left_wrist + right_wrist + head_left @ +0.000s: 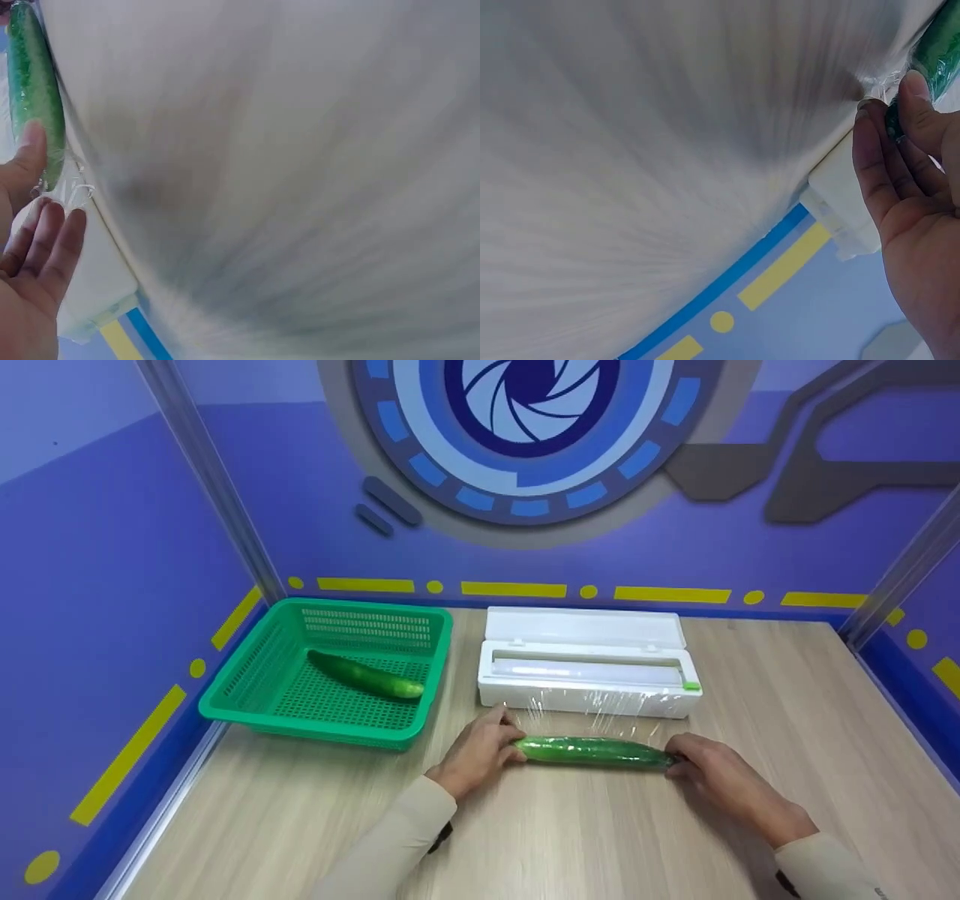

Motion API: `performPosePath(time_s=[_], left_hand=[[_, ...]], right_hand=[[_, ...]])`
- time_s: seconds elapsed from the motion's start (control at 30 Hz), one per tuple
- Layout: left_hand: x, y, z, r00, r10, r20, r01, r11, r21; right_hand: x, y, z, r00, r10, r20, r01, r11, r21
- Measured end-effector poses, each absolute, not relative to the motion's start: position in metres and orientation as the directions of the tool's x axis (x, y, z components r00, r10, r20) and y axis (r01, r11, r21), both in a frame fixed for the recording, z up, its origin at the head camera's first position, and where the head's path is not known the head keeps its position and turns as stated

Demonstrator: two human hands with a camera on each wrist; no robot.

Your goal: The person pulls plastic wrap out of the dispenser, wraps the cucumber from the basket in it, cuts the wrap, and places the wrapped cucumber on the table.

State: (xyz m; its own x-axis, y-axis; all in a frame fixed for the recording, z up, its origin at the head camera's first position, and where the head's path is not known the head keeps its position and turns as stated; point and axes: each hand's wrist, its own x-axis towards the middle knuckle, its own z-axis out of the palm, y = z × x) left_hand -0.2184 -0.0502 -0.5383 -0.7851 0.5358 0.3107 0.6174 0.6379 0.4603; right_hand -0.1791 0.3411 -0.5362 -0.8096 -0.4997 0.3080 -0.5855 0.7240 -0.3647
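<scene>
A green cucumber (592, 751), wrapped in shiny clear film, lies crosswise in front of the white cling film box. My left hand (480, 751) holds its paler left end; in the left wrist view the thumb (31, 150) lies along the cucumber and the fingertips (73, 221) are at the loose film past its end. My right hand (716, 772) pinches the dark right end between thumb and fingers, with crumpled film (885, 86) at the fingertips. Stretched cling film (592, 712) runs from the cucumber back to the box (495, 695).
The box's lid (585, 626) is raised, showing the film roll (585, 671) inside, and a green slider (691, 686) sits at its right end. At left stands a green basket (330, 731) with another cucumber (367, 675) in it. Patterned blue walls (525, 562) enclose the wooden table (570, 832).
</scene>
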Motion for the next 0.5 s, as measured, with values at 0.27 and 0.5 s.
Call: performPosePath(time_s=[0.27, 0.5], left_hand=[[-0.218, -0.050, -0.534, -0.738, 0.580, 0.346, 0.675, 0.622, 0.397], [-0.217, -0.044, -0.527, -0.774, 0.562, 0.291, 0.633, 0.671, 0.387]], right_hand=[[-0.180, 0.341, -0.535, -0.797, -0.508, 0.328, -0.603, 0.712, -0.361], [-0.180, 0.341, -0.536, -0.789, -0.510, 0.343, -0.612, 0.702, -0.363]])
